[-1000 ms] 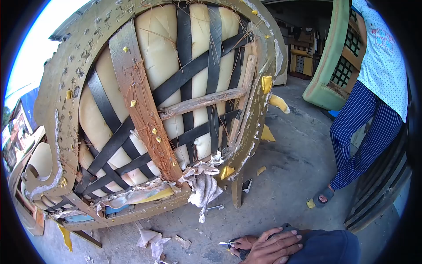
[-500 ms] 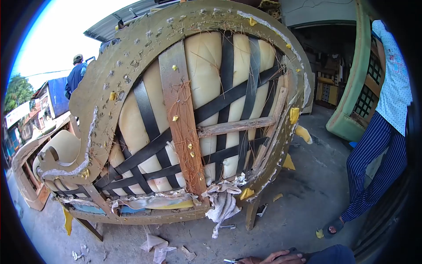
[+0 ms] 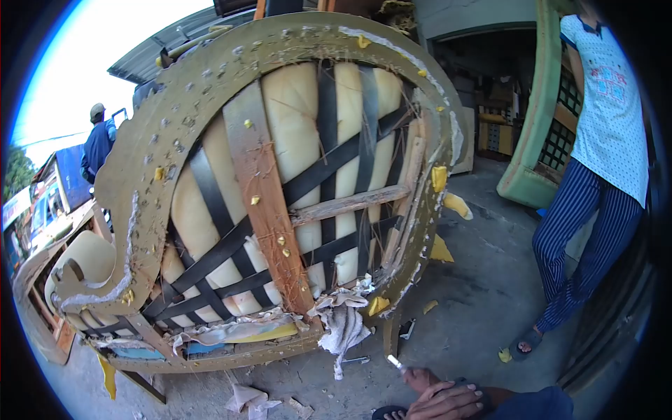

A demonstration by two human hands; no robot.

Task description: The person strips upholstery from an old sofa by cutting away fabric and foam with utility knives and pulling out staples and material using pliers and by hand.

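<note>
At the bottom edge of the head view, my right hand point(image 3: 421, 379) pinches a short, thin white stick point(image 3: 395, 362) that looks like a cigarette. The stick points up and left, toward the leg of a sofa frame. My left hand point(image 3: 446, 402) lies across my right wrist, its fingers stretched out to the right and holding nothing visible. Beyond both hands stands the stripped sofa frame point(image 3: 190, 106), with black webbing point(image 3: 327, 112), cream padding point(image 3: 290, 94) and a brown wooden slat point(image 3: 260, 199). Neither hand touches it.
Torn white cloth point(image 3: 343, 332) hangs from the sofa's lower rail, and fabric scraps point(image 3: 248, 400) lie on the concrete floor. On the right, a person point(image 3: 607, 140) in striped trousers stands beside a green frame point(image 3: 521, 180). Another person point(image 3: 98, 145) is at far left.
My hands have come further up into view, and the white stick now tilts upward. The view has shifted, so the sofa frame sits further left.
</note>
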